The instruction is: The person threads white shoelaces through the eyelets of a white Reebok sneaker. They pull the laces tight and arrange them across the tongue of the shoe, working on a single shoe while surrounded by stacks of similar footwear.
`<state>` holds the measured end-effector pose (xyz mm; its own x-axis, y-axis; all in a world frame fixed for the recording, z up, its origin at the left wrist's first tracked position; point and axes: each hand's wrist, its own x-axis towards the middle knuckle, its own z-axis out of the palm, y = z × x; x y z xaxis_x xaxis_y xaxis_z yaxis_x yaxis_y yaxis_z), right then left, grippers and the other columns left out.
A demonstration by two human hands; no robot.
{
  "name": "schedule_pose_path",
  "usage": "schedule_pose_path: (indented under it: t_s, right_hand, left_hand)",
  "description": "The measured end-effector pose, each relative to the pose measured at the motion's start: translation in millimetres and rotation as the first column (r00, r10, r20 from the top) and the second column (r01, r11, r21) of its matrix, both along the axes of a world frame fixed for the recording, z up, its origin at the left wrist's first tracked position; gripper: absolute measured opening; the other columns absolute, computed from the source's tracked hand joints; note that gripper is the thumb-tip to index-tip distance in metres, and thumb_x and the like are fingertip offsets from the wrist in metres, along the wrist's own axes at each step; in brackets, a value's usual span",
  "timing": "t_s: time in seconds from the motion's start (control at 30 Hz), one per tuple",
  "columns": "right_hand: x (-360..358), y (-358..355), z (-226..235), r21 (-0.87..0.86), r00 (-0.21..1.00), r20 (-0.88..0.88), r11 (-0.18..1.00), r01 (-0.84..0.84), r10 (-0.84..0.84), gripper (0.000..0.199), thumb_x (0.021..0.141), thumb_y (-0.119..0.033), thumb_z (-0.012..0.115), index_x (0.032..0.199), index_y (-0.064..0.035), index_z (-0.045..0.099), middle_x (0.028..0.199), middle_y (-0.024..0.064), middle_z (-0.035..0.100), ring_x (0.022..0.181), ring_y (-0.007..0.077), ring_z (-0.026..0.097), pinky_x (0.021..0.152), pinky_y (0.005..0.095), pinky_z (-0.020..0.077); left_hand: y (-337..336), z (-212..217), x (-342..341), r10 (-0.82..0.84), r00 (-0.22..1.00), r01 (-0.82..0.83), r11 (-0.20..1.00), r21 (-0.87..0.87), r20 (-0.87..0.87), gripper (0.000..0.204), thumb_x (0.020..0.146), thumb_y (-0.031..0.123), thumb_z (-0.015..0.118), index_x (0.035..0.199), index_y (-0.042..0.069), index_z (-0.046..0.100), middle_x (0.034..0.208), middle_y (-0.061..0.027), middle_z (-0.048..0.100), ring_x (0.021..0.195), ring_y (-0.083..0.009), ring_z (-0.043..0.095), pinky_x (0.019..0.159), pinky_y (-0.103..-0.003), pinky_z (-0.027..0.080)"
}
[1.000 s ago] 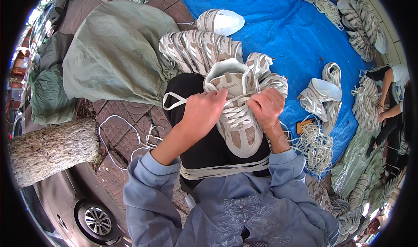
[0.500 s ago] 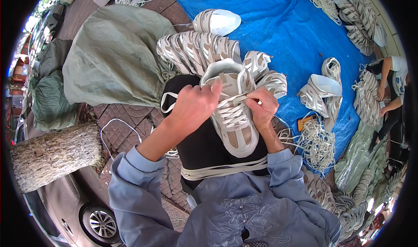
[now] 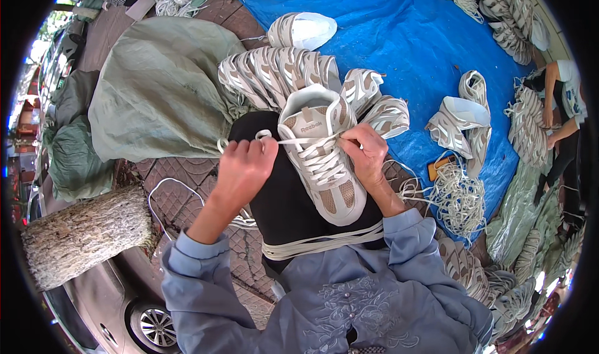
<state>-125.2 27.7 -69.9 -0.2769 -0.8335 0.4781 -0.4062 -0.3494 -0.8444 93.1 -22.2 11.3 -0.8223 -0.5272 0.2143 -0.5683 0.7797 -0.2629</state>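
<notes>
On my black-clad lap rests a white and beige sneaker (image 3: 342, 199), its toe toward me and its opening away. A cream shoelace (image 3: 291, 142) criss-crosses its tongue and stretches out to the left in a taut line. My left hand (image 3: 247, 167), left of the shoe, is closed round that lace, with a loop of it showing past the knuckles. At the shoe's right eyelet edge my right hand (image 3: 364, 149) is closed, thumb and forefinger pinching the lace. A bundle of spare laces (image 3: 324, 240) lies across my thighs.
Beyond the shoe stands a row of similar sneakers (image 3: 274, 73) beside a blue tarp (image 3: 399, 42). A grey-green sack (image 3: 156, 92) and a log (image 3: 87, 235) are at left. Tangled laces (image 3: 460, 201) lie at right. Another person's hands (image 3: 552, 129) work at the far right.
My left hand has moved left and slightly down, off the shoe, drawing the lace out straight. My right hand has shifted a little left and stays at the eyelets.
</notes>
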Motion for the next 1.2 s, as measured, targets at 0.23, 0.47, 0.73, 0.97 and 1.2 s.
schedule_pose_path:
  t_s: [0.23, 0.47, 0.73, 0.97, 1.2]
  right_hand:
    - [-65, -8, -22, 0.561, 0.946, 0.31, 0.784, -0.264, 0.097, 0.039, 0.064, -0.003, 0.059, 0.103, 0.0008, 0.058, 0.062, 0.0021, 0.055, 0.05, 0.0083, 0.049, 0.045, 0.0201, 0.0376]
    - [-83, -30, -35, 0.583, 0.629, 0.77, 0.279, -0.763, 0.11, 0.013, 0.067, -0.008, 0.057, 0.077, 0.0008, 0.058, 0.06, 0.0092, 0.057, 0.045, 0.0124, 0.053, 0.039, 0.0198, 0.0362]
    - [-133, -34, -23, 0.109, 0.432, 0.9, 0.931, -0.348, 0.056, 0.026, 0.077, 0.0, 0.054, 0.103, 0.0067, 0.054, 0.092, 0.0135, 0.06, 0.083, 0.0202, 0.059, 0.074, 0.0297, 0.0484]
    - [-295, -57, 43, -0.088, 0.521, 0.829, 0.967, -0.237, 0.203, 0.021, 0.084, -0.006, 0.054, 0.103, 0.0036, 0.052, 0.095, 0.0104, 0.059, 0.089, 0.0183, 0.057, 0.082, 0.0281, 0.0445]
    - [-461, -45, 126, 0.118, 0.77, 0.587, 0.967, 0.226, -0.252, 0.031, 0.084, -0.008, 0.054, 0.112, 0.0049, 0.051, 0.099, 0.0117, 0.061, 0.089, 0.0183, 0.06, 0.076, 0.0268, 0.0478]
  left_hand:
    - [-5, 7, 23, 0.794, 0.298, 0.274, 0.461, 0.844, -0.53, 0.015, 0.086, 0.006, 0.051, 0.096, -0.002, 0.057, 0.075, -0.0076, 0.06, 0.063, -0.0149, 0.06, 0.06, -0.026, 0.048]
    - [-47, 30, 208, 0.796, -0.243, 0.565, 0.581, 0.586, -0.554, 0.032, 0.087, 0.009, 0.052, 0.112, -0.008, 0.042, 0.082, -0.0034, 0.049, 0.072, -0.0107, 0.048, 0.069, -0.027, 0.046]
    - [-25, 28, 373, 0.688, -0.497, 0.375, 0.72, 0.583, -0.53, 0.021, 0.087, 0.017, 0.052, 0.101, 0.001, 0.053, 0.098, -0.0078, 0.059, 0.089, -0.0168, 0.057, 0.083, -0.031, 0.048]
    - [-39, -21, 373, 0.62, -0.673, 0.408, 0.766, 0.497, -0.403, 0.022, 0.084, 0.014, 0.057, 0.102, 0.001, 0.056, 0.093, -0.0094, 0.06, 0.088, -0.0173, 0.057, 0.083, -0.031, 0.048]
    - [-49, -22, 323, 0.713, -0.537, 0.478, 0.698, 0.533, -0.452, 0.021, 0.085, 0.013, 0.056, 0.102, 0.0, 0.055, 0.085, -0.006, 0.059, 0.079, -0.0152, 0.056, 0.076, -0.028, 0.048]
